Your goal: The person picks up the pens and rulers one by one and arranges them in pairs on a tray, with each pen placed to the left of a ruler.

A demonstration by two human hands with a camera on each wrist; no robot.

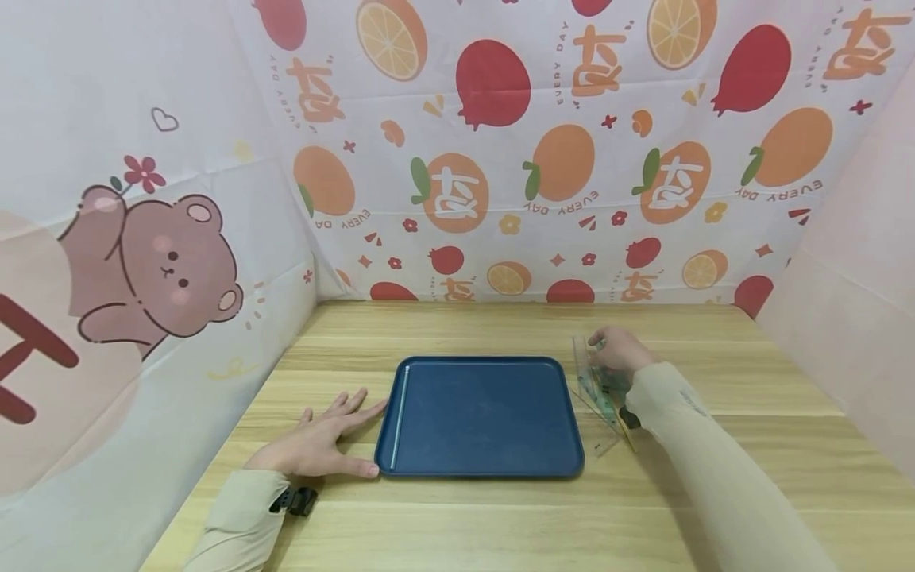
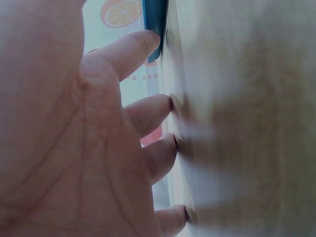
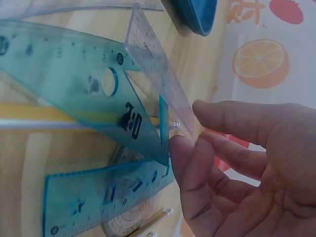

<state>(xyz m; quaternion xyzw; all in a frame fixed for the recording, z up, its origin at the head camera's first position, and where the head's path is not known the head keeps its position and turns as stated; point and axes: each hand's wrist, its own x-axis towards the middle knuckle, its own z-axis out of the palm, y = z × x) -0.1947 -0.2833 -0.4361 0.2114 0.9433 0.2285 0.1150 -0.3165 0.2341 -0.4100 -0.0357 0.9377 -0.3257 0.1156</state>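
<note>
My left hand point(image 1: 314, 445) lies with spread fingers at the left side of a blue tray point(image 1: 486, 421), thumb and index finger touching its rim. In the left wrist view the other fingertips touch the table. A thin pale pencil-like stick point(image 1: 399, 417) lies along the tray's left inside. Right of the tray, my right hand point(image 1: 620, 349) pinches the end of a clear plastic ruler point(image 3: 160, 69), which stands tilted. Below it are a teal set square point(image 3: 74, 74), a teal ruler point(image 3: 94, 197) and a yellow pencil point(image 3: 39, 116).
A round clear protractor point(image 3: 131, 217) lies partly under the teal ruler. Another clear strip point(image 3: 84, 9) lies nearer the tray. The wooden table point(image 1: 457, 524) is bounded by printed cloth point(image 1: 500, 199) behind and cloth at both sides.
</note>
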